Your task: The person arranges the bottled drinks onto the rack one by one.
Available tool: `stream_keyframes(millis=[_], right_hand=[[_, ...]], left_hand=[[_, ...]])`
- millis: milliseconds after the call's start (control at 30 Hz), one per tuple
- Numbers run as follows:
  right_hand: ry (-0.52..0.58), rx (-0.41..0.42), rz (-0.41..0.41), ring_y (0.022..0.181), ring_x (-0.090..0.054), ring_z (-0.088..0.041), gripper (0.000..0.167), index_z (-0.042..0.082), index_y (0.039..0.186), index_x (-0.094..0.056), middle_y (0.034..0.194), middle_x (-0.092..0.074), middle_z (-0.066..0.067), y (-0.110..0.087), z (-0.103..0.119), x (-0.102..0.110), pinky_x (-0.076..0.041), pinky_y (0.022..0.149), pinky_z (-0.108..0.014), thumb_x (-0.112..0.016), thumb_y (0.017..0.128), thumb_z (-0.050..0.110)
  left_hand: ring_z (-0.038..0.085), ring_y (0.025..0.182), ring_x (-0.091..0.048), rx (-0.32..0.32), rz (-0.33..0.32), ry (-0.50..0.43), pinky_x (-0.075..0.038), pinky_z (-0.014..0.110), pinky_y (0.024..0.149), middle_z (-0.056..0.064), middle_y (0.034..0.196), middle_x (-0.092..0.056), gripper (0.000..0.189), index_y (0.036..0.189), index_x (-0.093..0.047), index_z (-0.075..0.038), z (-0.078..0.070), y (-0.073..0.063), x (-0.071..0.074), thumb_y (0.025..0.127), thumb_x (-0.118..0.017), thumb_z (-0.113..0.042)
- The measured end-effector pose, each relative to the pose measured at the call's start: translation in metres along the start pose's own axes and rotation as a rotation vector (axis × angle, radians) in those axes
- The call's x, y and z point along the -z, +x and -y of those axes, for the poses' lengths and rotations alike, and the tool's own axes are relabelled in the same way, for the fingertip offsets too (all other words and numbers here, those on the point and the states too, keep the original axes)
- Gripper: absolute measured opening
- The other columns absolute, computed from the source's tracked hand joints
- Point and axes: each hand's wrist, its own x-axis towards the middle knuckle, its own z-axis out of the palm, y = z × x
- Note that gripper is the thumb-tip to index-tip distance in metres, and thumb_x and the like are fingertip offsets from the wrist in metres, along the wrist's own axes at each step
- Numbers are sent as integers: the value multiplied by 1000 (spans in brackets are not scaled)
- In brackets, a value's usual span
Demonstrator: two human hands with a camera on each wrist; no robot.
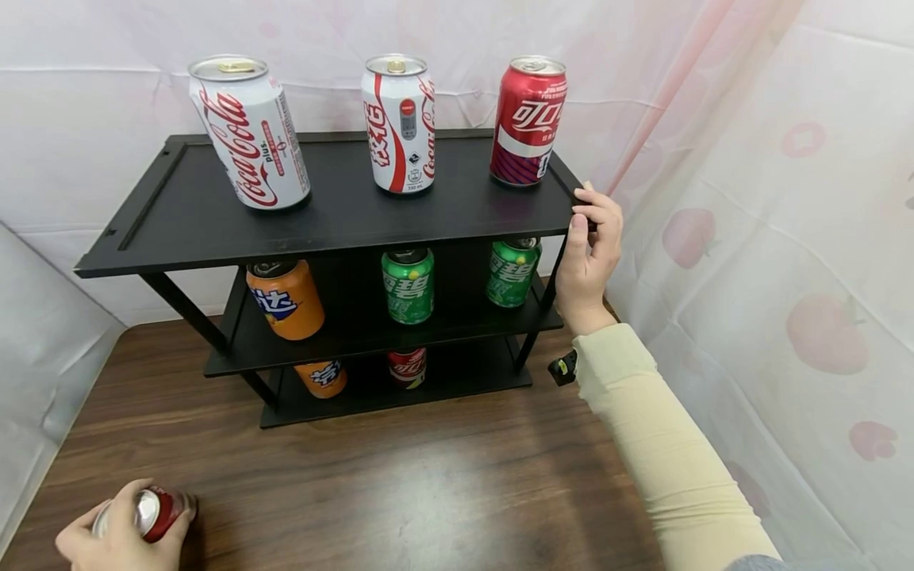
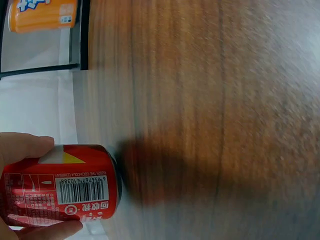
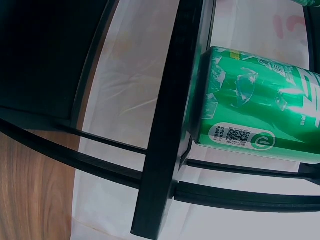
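At the lower left of the head view my left hand (image 1: 117, 535) grips a red Coca-Cola can (image 2: 60, 185), fingers and thumb around its sides. The can's base is close over the wooden table, with its shadow beside it in the left wrist view. My right hand (image 1: 593, 262) holds the right end of the top board of a black three-tier shelf (image 1: 336, 214), its fingers over the edge. Nearest to that hand are a red cola can (image 1: 528, 123) on the top board and a green Sprite can (image 3: 260, 105) on the middle one.
Two white Coca-Cola cans (image 1: 253, 143) stand on the top tier. An orange Fanta can (image 1: 287, 301) and another green can (image 1: 408, 287) are on the middle tier. Below are an orange can (image 1: 323, 379) and a dark red can (image 1: 407, 368). Pale curtains (image 1: 757, 238) surround the table (image 1: 400, 492).
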Motion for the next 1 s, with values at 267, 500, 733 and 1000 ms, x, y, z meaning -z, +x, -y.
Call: stream_keyframes(millis=[267,500,733,1000], right_hand=[[-7,0,4,125,-58,-29,31,-15,92,-54,109,-59,-33,2,7,-1,-51,101,-44,-48,92,15],[1,2,2,125,-58,-29,32,-15,92,-54,109,-58,-35,2,14,-2,-50,102,-45,-48,93,16],[2,10,17,124,-58,-30,29,-15,92,-53,108,-58,-36,4,24,-3,-51,100,-43,-47,92,13],[-4,14,23,125,-58,-32,30,-15,92,-52,108,-57,-36,4,26,-2,-51,100,-44,-47,93,14]], left_hand=[[59,105,-42,-41,-52,-38,-36,71,74,35,129,-34,49,115,-60,-1,0,-2,-3,71,-83,-1],[57,98,-48,-115,-74,-48,-37,64,67,31,126,-40,49,114,-64,-5,-8,-7,-7,70,-84,-5],[58,93,-52,-176,-73,-44,-40,67,69,28,127,-42,51,116,-63,-8,-18,-16,-11,69,-86,-6],[60,94,-53,-122,49,3,-41,66,65,26,132,-39,57,124,-61,-14,-35,-17,-6,73,-86,-13]])
